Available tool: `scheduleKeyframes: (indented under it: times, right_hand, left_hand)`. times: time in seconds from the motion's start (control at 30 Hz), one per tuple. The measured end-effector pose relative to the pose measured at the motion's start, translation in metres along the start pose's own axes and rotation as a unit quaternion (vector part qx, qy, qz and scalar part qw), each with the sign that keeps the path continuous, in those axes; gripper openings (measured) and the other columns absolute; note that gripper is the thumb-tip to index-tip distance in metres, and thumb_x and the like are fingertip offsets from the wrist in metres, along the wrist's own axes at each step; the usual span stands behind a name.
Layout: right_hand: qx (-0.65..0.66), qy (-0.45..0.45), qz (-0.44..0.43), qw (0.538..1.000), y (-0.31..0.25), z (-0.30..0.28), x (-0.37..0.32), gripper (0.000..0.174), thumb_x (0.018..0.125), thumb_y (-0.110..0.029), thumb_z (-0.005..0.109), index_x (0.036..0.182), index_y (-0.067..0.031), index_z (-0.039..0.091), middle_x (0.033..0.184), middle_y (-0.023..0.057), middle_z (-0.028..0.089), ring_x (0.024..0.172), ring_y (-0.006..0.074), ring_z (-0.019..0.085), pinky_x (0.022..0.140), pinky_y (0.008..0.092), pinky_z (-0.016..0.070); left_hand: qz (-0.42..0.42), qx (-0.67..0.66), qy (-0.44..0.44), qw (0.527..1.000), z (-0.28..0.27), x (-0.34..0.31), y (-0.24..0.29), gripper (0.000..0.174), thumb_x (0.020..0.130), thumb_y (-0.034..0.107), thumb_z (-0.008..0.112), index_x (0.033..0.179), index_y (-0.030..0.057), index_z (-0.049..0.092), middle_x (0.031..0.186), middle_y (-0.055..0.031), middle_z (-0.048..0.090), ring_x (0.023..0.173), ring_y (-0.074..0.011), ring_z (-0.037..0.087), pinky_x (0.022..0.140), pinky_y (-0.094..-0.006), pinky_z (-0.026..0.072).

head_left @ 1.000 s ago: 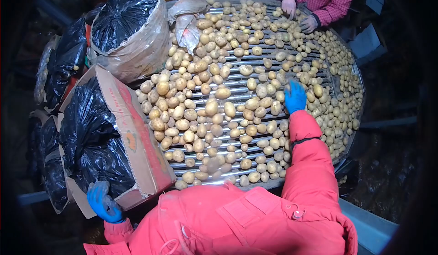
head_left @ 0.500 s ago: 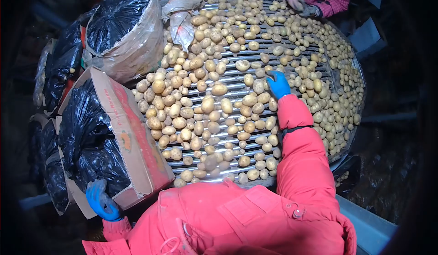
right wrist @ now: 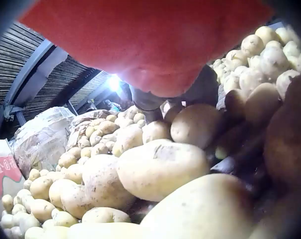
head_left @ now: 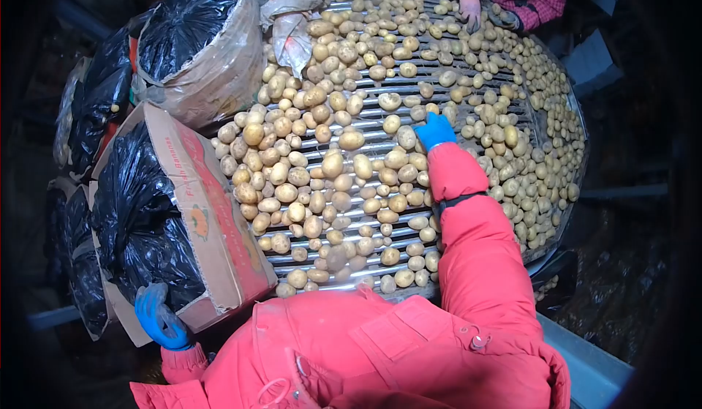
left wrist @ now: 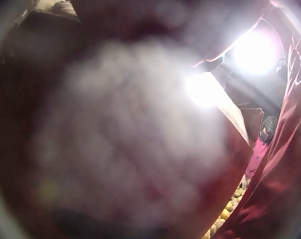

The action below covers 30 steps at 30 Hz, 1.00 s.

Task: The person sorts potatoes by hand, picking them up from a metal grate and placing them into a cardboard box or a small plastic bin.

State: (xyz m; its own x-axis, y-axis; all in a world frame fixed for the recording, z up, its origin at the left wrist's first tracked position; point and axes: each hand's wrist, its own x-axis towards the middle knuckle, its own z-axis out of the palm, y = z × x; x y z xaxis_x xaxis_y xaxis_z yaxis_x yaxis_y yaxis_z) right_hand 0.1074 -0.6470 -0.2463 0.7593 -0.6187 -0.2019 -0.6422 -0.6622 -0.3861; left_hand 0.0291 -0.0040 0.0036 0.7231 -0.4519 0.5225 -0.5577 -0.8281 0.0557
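Note:
Potatoes (head_left: 351, 140) lie spread over a slatted metal surface (head_left: 351, 286). My right hand (head_left: 436, 132), in a blue glove, is among them right of the middle, with a potato (head_left: 432, 107) just beyond its fingers; whether it grips one is unclear. In the right wrist view, large potatoes (right wrist: 163, 168) are close up, and the sleeve hides most of the gloved hand (right wrist: 148, 102). My left hand (head_left: 161, 317), also gloved, rests at the near edge of a cardboard box (head_left: 212, 211), fingers loosely curved. The left wrist view is mostly blurred and does not show that hand.
A black bag (head_left: 146, 211) lines the box. Behind stands a large wrapped container (head_left: 212, 87) with another black bag. More bags (head_left: 95, 116) are at the far left. Across the potatoes, another person's hand (head_left: 470, 12) reaches in from a checked sleeve (head_left: 537, 6).
My right hand has moved left and slightly up across the potatoes, and its fingers look more drawn in. My left hand has stayed by the box. The other person's hands have shifted.

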Motion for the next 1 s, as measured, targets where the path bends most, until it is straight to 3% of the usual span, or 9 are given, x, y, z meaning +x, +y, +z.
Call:
scheduleKeyframes:
  times: [0.4, 0.5, 0.57, 0.6, 0.63, 0.7, 0.73, 0.83, 1.0]
  right_hand:
    - [0.093, 0.086, -0.052, 0.991, -0.003, 0.016, -0.009, 0.044, 0.078, -0.038, 0.074, 0.106, -0.0054, 0.065, 0.106, 0.0171, 0.068, 0.094, 0.0350, 0.066, 0.080, 0.0420, 0.0541]
    - [0.480, -0.037, -0.024, 0.876, 0.005, 0.015, -0.012, 0.031, 0.087, -0.029, 0.068, 0.108, -0.0055, 0.065, 0.118, 0.0130, 0.066, 0.098, 0.0295, 0.066, 0.079, 0.0380, 0.0545]
    - [0.436, 0.068, -0.283, 0.852, -0.002, -0.006, -0.031, 0.022, 0.089, -0.022, 0.066, 0.105, -0.0061, 0.064, 0.110, 0.0103, 0.064, 0.095, 0.0253, 0.063, 0.076, 0.0323, 0.0529]
    - [0.401, 0.119, -0.403, 0.814, -0.004, -0.019, -0.044, 0.018, 0.090, -0.019, 0.065, 0.103, -0.0064, 0.063, 0.106, 0.0090, 0.063, 0.093, 0.0231, 0.062, 0.075, 0.0294, 0.0522]
    - [0.620, -0.049, -0.330, 0.710, -0.008, -0.028, -0.054, 0.021, 0.092, -0.019, 0.064, 0.109, -0.0061, 0.061, 0.111, 0.0097, 0.062, 0.095, 0.0231, 0.060, 0.075, 0.0286, 0.0520]
    - [0.872, -0.356, -0.104, 0.319, -0.017, -0.038, -0.072, 0.027, 0.095, -0.018, 0.061, 0.119, -0.0054, 0.058, 0.121, 0.0111, 0.058, 0.098, 0.0231, 0.058, 0.075, 0.0270, 0.0517]
    - [0.872, -0.281, -0.109, 0.385, -0.016, -0.031, -0.075, 0.046, 0.097, -0.021, 0.058, 0.139, -0.0059, 0.046, 0.127, 0.0136, 0.054, 0.096, 0.0239, 0.056, 0.074, 0.0269, 0.0514]
    - [0.875, -0.293, -0.096, 0.373, -0.020, -0.037, -0.081, 0.054, 0.099, -0.021, 0.054, 0.148, -0.0070, 0.038, 0.129, 0.0143, 0.051, 0.095, 0.0245, 0.056, 0.075, 0.0280, 0.0517]
    - [0.844, -0.253, -0.117, 0.458, -0.020, -0.043, -0.079, 0.047, 0.103, -0.023, 0.047, 0.146, -0.0047, 0.041, 0.130, 0.0122, 0.057, 0.092, 0.0186, 0.062, 0.064, 0.0231, 0.0534]
  left_hand:
    - [0.000, -0.007, 0.009, 1.000, 0.001, -0.001, 0.000, 0.041, 0.102, 0.029, 0.043, 0.102, -0.0041, 0.068, 0.102, -0.0190, 0.070, 0.097, -0.0381, 0.064, 0.098, -0.0546, 0.0442]
    - [0.001, 0.000, 0.008, 1.000, 0.002, -0.003, -0.003, 0.042, 0.102, 0.030, 0.043, 0.102, -0.0040, 0.068, 0.103, -0.0191, 0.069, 0.097, -0.0382, 0.064, 0.098, -0.0549, 0.0441]
    - [0.004, 0.002, 0.005, 1.000, 0.001, -0.003, -0.003, 0.042, 0.102, 0.030, 0.043, 0.102, -0.0040, 0.067, 0.103, -0.0192, 0.069, 0.097, -0.0382, 0.064, 0.098, -0.0550, 0.0442]
    - [0.004, 0.001, 0.005, 1.000, 0.000, -0.003, -0.002, 0.042, 0.102, 0.030, 0.043, 0.102, -0.0041, 0.067, 0.103, -0.0192, 0.069, 0.097, -0.0382, 0.064, 0.098, -0.0550, 0.0443]
    - [0.004, -0.001, 0.008, 1.000, 0.001, -0.003, -0.002, 0.042, 0.102, 0.030, 0.043, 0.102, -0.0041, 0.067, 0.103, -0.0193, 0.069, 0.096, -0.0382, 0.064, 0.098, -0.0550, 0.0444]
    - [0.006, -0.002, 0.010, 1.000, 0.002, -0.002, -0.002, 0.041, 0.102, 0.029, 0.043, 0.101, -0.0042, 0.067, 0.102, -0.0193, 0.070, 0.096, -0.0383, 0.064, 0.098, -0.0549, 0.0446]
    - [0.008, 0.000, 0.010, 1.000, 0.003, -0.002, -0.002, 0.041, 0.102, 0.029, 0.043, 0.101, -0.0042, 0.067, 0.102, -0.0193, 0.070, 0.096, -0.0383, 0.064, 0.098, -0.0549, 0.0447]
    - [0.013, -0.001, 0.013, 1.000, 0.002, -0.002, -0.001, 0.039, 0.102, 0.027, 0.044, 0.100, -0.0043, 0.067, 0.101, -0.0192, 0.070, 0.096, -0.0384, 0.065, 0.098, -0.0546, 0.0451]
    - [0.011, -0.006, 0.023, 1.000, 0.002, 0.000, 0.001, 0.038, 0.101, 0.025, 0.045, 0.100, -0.0044, 0.068, 0.100, -0.0188, 0.071, 0.096, -0.0382, 0.065, 0.097, -0.0539, 0.0456]
